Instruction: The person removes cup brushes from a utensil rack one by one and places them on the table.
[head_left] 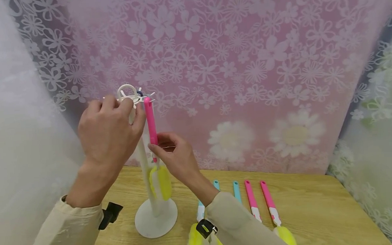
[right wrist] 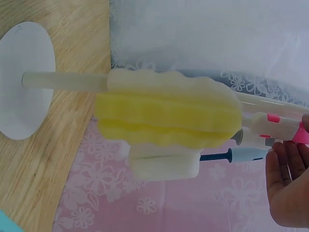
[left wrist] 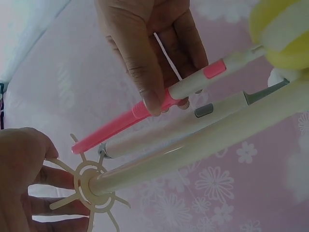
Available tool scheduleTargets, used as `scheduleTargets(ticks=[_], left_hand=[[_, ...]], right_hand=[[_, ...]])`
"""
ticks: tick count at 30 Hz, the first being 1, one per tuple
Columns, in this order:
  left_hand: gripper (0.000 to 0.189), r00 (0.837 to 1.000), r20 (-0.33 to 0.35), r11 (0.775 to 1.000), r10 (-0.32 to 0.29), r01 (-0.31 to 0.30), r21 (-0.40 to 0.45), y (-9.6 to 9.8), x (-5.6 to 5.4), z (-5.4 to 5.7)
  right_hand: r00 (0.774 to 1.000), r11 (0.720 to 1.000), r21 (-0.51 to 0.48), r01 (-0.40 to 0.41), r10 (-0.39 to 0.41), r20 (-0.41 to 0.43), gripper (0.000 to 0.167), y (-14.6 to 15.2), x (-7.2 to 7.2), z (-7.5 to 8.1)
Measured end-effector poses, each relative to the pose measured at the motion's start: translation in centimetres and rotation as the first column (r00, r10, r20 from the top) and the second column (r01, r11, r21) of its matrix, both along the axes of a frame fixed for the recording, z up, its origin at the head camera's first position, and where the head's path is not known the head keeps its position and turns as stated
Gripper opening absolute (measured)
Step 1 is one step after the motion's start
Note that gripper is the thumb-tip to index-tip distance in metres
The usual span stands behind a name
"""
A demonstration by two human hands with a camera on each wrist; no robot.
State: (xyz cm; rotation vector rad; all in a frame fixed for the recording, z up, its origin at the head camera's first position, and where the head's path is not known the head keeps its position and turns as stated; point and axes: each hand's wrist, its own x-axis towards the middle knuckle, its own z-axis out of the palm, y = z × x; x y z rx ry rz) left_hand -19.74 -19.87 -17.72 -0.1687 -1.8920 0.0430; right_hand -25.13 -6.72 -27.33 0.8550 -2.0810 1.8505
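A white stand with a hooked top ring (left wrist: pixel 76 180) rises from a round base (head_left: pixel 156 222). My left hand (head_left: pixel 108 129) grips the ring, thumb on one hook and fingers behind. My right hand (head_left: pixel 181 158) pinches a pink-handled sponge brush (head_left: pixel 151 121) between thumb and fingers, partway along its handle. The handle's end is up beside the hooks; whether its hole is over one, I cannot tell. Its yellow and white sponge (right wrist: pixel 169 113) hangs down alongside the pole. Behind it hang a white-handled brush (left wrist: pixel 159 135) with a grey button and a blue-handled brush (right wrist: pixel 244 154).
On the wooden table (head_left: pixel 324 215), right of the stand, lie several sponge brushes, among them a blue one (head_left: pixel 237 191) and two pink ones (head_left: pixel 251 195) (head_left: pixel 268 196). My right forearm partly covers them. A flowered curtain (head_left: pixel 213 69) hangs behind the table.
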Motion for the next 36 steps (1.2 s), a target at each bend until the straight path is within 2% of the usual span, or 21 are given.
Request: scheduleTargets(ticks=[9, 13, 17, 21, 25, 27, 30, 33, 36], left_hand=[[0.033, 1.0, -0.017, 1.0, 0.001, -0.002, -0.008, 0.0, -0.1, -0.2], [0.028, 0.999, -0.023, 0.999, -0.029, 0.03, 0.018, 0.0, -0.2, -0.2], [0.029, 0.998, -0.012, 0.997, -0.067, 0.067, 0.037, -0.2, -0.1, 0.0], [0.028, 0.995, 0.033, 0.995, -0.093, 0.092, 0.034, -0.5, 0.0, 0.5], [0.026, 0.984, 0.121, 0.99, -0.128, 0.12, 0.078, -0.6, 0.4, 0.6], [0.027, 0.977, 0.166, 0.988, -0.133, 0.118, 0.098, -0.6, 0.6, 0.6], [0.028, 0.973, 0.205, 0.992, -0.109, 0.091, 0.092, -0.6, 0.8, 0.8], [0.025, 0.969, 0.233, 0.997, -0.076, 0.067, 0.048, -0.5, 1.0, 0.9], [0.015, 0.966, 0.253, 0.998, -0.056, 0.055, 0.013, -0.4, 1.1, 1.1]], right_hand=[[1.0, 0.998, -0.051, -0.025, 0.024, -0.016, 0.026, 0.5, -0.1, -0.1], [0.998, 0.995, -0.09, -0.05, 0.047, -0.032, 0.026, 1.4, 0.4, 0.4], [0.997, 0.995, -0.095, -0.038, 0.032, -0.063, 0.025, 3.1, 0.9, 1.3], [0.994, 0.997, -0.081, 0.008, -0.017, -0.105, 0.024, 5.6, 0.9, 2.0], [0.989, 0.995, -0.067, 0.069, -0.077, -0.126, 0.024, 8.6, 0.6, 2.6], [0.987, 0.993, -0.065, 0.095, -0.102, -0.127, 0.024, 10.1, 0.5, 2.9], [0.98, 0.987, -0.062, 0.149, -0.156, -0.125, 0.024, 12.7, 0.4, 3.3], [0.963, 0.971, -0.056, 0.234, -0.239, -0.124, 0.026, 16.0, 0.4, 3.3], [0.932, 0.941, -0.033, 0.337, -0.338, -0.128, 0.029, 19.5, 0.4, 2.8]])
